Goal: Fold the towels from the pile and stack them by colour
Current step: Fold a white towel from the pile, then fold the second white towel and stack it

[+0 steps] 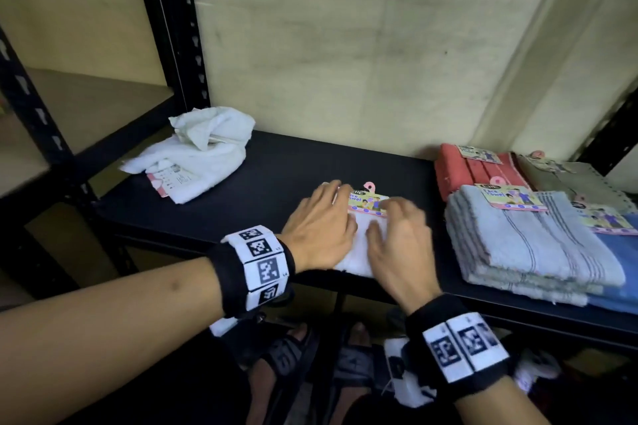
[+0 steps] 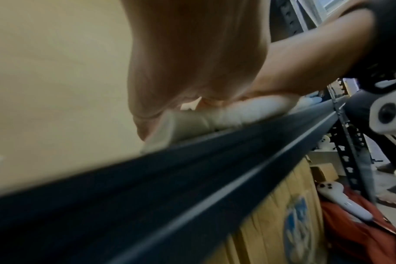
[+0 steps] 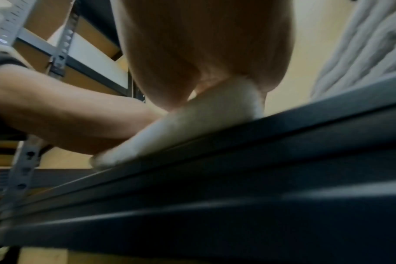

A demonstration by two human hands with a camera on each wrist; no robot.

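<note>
Your left hand (image 1: pixel 319 229) and right hand (image 1: pixel 397 245) lay flat, fingers extended, pressing the folded white face towel (image 1: pixel 359 241) at the black shelf's (image 1: pixel 269 190) front edge, between the unfolded white pile (image 1: pixel 196 155) and coloured stacks (image 1: pixel 518 235).

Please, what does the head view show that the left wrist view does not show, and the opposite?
Only the head view shows the pile of unfolded white towels, the folded red stack, the grey-blue striped stack and the paper label on the white towel. Only the left wrist view shows the cardboard box under the shelf. Both show the left hand and right hand pressing the folded white towel on the black shelf.
</note>
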